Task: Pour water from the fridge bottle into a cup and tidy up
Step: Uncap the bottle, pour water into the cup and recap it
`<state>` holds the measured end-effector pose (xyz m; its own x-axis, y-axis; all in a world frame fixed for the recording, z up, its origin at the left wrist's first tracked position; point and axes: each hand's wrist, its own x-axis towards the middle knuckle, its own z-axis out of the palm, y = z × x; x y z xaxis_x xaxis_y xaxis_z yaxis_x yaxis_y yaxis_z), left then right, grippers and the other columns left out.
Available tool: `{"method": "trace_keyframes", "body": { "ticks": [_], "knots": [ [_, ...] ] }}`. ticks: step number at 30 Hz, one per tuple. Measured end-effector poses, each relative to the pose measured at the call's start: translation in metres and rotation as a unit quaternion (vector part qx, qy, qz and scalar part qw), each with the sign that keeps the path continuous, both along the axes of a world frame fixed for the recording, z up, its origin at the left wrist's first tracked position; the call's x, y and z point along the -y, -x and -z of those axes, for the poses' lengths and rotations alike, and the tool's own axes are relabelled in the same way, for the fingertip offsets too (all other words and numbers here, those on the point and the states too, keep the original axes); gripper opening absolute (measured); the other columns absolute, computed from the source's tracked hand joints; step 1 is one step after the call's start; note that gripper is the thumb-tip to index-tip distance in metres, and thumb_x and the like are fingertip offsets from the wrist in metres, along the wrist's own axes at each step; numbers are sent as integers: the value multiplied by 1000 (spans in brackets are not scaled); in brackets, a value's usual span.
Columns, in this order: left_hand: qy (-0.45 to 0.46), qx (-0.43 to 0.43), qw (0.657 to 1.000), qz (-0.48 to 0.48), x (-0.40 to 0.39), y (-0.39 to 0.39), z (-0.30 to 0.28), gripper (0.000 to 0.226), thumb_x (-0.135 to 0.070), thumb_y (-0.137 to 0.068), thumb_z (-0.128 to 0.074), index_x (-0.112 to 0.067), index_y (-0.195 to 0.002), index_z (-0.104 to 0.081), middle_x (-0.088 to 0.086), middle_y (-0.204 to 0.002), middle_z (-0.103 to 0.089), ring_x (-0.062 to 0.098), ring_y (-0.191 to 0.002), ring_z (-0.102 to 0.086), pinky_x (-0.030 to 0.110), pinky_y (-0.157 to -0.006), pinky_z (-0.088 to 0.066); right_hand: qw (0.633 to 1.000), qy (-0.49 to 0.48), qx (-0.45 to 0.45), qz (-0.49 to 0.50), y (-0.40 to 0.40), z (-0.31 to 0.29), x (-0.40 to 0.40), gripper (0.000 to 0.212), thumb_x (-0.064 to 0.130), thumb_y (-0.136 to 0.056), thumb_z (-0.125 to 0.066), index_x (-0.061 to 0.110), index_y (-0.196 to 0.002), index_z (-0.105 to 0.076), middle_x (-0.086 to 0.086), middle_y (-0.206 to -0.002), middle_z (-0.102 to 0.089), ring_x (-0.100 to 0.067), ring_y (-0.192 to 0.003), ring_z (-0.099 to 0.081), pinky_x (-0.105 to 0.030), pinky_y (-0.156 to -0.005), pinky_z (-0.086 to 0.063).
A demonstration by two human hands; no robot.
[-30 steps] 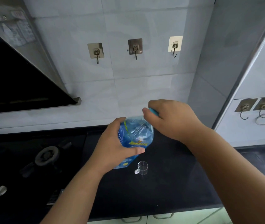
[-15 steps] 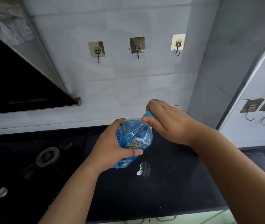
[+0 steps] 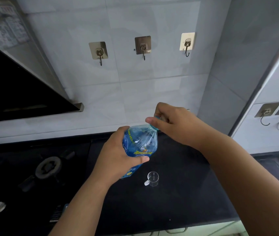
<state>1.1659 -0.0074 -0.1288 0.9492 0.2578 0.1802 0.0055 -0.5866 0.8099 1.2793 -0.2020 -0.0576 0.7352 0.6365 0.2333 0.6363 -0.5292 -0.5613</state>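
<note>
Nearest on the black stone countertop (image 3: 178, 193) stands the small clear glass cup with a side handle (image 3: 152, 179), upright and, as far as the glass shows, with nothing in it. Just beyond and to its left, the large blue-tinted clear plastic water bottle with a yellow-lettered label (image 3: 139, 143) is tipped away from us, its base close to the counter, though whether it touches is hidden by the wrist. The left hand (image 3: 118, 155) wraps the bottle's body, thumb across the label, fingers curled round the far side. At the neck, the right hand (image 3: 171, 124) pinches the blue screw cap (image 3: 155, 126) between thumb and curled fingers. Looks like the uncapping step, with pouring yet to come. Best done by locking the body firm while the cap turns, without squeezing, since soft walls could push water out. How full the bottle is, I cannot tell. Far left, a black gas hob burner (image 3: 48, 166); on the far tiled wall, three stick-on metal hooks (image 3: 143, 46).
</note>
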Motion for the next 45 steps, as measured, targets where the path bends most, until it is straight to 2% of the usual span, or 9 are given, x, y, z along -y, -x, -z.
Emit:
{"method": "trace_keyframes", "body": {
  "ticks": [4,8,17,23,27,29,32,37,45],
  "knots": [
    [10,-11,1000,0,-5,2,2,79,-39,-57,-103,-52,-118,-55,-30,-115,-68,-8,-105,-67,16,-86,-53,995,11,-1,-103,-3,-6,7,13,36,-103,-60,28,-113,-60,7,-90,-61,-5,-81,-55,-14,-69,-43],
    [15,-19,1000,-19,-8,1,6,77,-39,-57,-103,-57,-113,-53,-33,-113,-67,-11,-105,-65,14,-85,-51,982,-36,0,-184,-7,0,8,31,-3,-91,-59,21,-107,-68,6,-119,-62,-14,-101,-61,-19,-79,-48],
    [18,-43,999,-23,-9,-4,13,85,-43,-58,-101,-46,-127,-52,-23,-118,-67,2,-108,-69,29,-96,-59,982,-149,-51,-108,1,15,-8,27,2,-84,-73,19,-86,-51,14,-112,-70,-17,-104,-65,-39,-86,-56],
    [13,-45,999,-10,-8,-4,14,87,-43,-57,-102,-47,-129,-53,-25,-120,-67,-1,-111,-67,28,-97,-57,981,-173,-83,-23,-4,17,-11,33,40,-86,-81,31,-102,-54,16,-113,-70,-10,-93,-67,-31,-80,-60],
    [12,-39,999,-9,-7,-6,16,85,-42,-57,-102,-51,-126,-52,-28,-119,-66,-11,-109,-64,20,-93,-54,994,-100,-49,9,-8,19,-6,27,55,-86,-74,32,-94,-64,15,-83,-62,-8,-72,-58,-22,-67,-51],
    [1,-39,999,-4,-7,-6,17,84,-43,-58,-102,-51,-126,-52,-28,-119,-66,-11,-109,-63,18,-91,-53,993,-101,-60,-6,-10,21,-1,23,52,-88,-74,30,-90,-65,13,-72,-56,-6,-63,-49,-24,-63,-46],
    [-6,-44,999,-3,-7,-7,20,86,-42,-59,-101,-46,-130,-54,-25,-121,-66,-4,-111,-65,23,-95,-55,994,-91,-48,-40,-12,22,5,11,37,-92,-75,35,-101,-70,10,-91,-62,-9,-75,-56,-21,-71,-50],
    [-1,-48,999,3,-5,-10,23,88,-42,-60,-101,-41,-134,-52,-22,-123,-65,3,-113,-66,29,-99,-56,987,-116,-48,-98,-12,24,9,33,4,-82,-71,30,-104,-71,10,-110,-62,-18,-87,-62,-29,-77,-56],
    [20,-58,998,0,5,-16,34,85,-38,-60,-101,-47,-128,-52,-24,-121,-66,0,-113,-67,35,-100,-59,976,-196,-17,-97,-15,36,18,21,4,-73,-67,20,-85,-59,-1,-108,-60,-22,-98,-61,-30,-79,-56]
  ]
}}
